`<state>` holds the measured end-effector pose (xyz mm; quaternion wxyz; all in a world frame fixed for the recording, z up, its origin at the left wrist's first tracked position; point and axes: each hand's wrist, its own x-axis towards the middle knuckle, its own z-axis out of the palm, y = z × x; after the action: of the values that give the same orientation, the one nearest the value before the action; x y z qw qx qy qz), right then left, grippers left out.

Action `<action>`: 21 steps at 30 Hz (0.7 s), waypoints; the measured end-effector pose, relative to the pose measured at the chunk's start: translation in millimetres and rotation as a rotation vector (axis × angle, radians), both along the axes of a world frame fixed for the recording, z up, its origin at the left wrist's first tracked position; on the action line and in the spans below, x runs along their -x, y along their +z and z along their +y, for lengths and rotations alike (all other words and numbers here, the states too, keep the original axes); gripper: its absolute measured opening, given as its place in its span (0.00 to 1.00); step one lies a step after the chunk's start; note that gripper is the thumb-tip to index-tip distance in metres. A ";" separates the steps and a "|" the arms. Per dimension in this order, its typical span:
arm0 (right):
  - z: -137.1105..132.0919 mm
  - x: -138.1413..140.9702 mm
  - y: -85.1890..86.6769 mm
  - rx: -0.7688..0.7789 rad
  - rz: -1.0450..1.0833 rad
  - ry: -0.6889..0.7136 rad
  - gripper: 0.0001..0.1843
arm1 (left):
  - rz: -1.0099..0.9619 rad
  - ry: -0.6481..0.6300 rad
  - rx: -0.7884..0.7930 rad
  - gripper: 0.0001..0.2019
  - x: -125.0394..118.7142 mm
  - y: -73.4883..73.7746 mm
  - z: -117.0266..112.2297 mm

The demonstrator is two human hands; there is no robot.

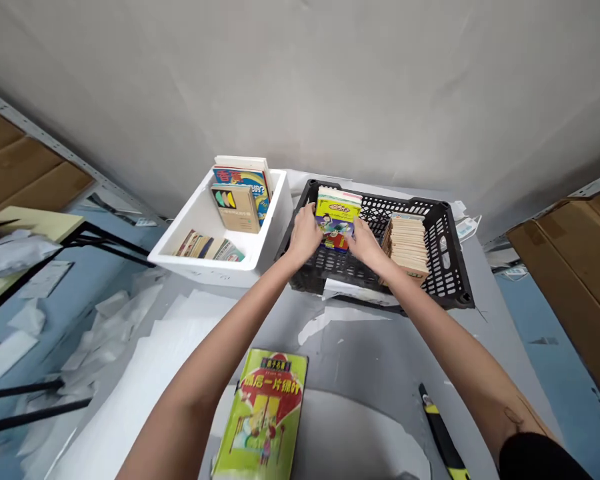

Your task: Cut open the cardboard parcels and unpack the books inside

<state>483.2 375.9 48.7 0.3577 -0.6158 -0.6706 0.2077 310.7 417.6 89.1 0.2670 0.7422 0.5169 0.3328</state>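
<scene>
Item, your left hand [307, 232]: at the left edge of the picture-book bundle [337, 223], thumb by the front cover, closed on that side.
Item, your right hand [364, 241]: at the opposite edge, closed on the bundle likewise; how firmly either hand presses, you cannot tell from this view.
Item, the bundle: several volumes, upright, front cover yellow, purple and red; located in the left part of the black plastic crate [449, 248], perforated walls.
Item, one row of tan-edged books [409, 241]: same crate, right of your right hand.
Item, white foam box [205, 272]: left of the crate, with upright books [240, 208] at the back and a lower row of books [209, 247] in front.
Item, green-covered picture book [263, 413]: near you on the grey table [353, 350].
Item, black-and-yellow utility knife [441, 430]: on the table, beneath your right forearm, to the right of the green volume.
</scene>
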 end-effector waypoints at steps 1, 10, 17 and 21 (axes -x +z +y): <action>-28.1 13.0 4.0 -0.019 0.037 0.007 0.26 | -0.029 -0.016 -0.085 0.20 22.7 2.6 -27.2; -276.7 151.6 -90.5 0.780 0.112 -0.039 0.26 | 0.422 0.450 0.548 0.17 182.6 -115.9 -294.3; -319.9 194.0 -129.2 0.934 0.043 -0.034 0.21 | 0.533 0.588 0.733 0.19 194.3 -156.9 -353.7; -322.8 210.9 -134.3 0.944 0.046 -0.002 0.14 | 0.516 0.617 0.814 0.17 199.8 -164.1 -344.7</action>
<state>272.3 53.0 -85.7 0.0535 -0.7071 -0.4941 0.5030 110.8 72.9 -75.0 0.2869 0.4515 0.8446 -0.0226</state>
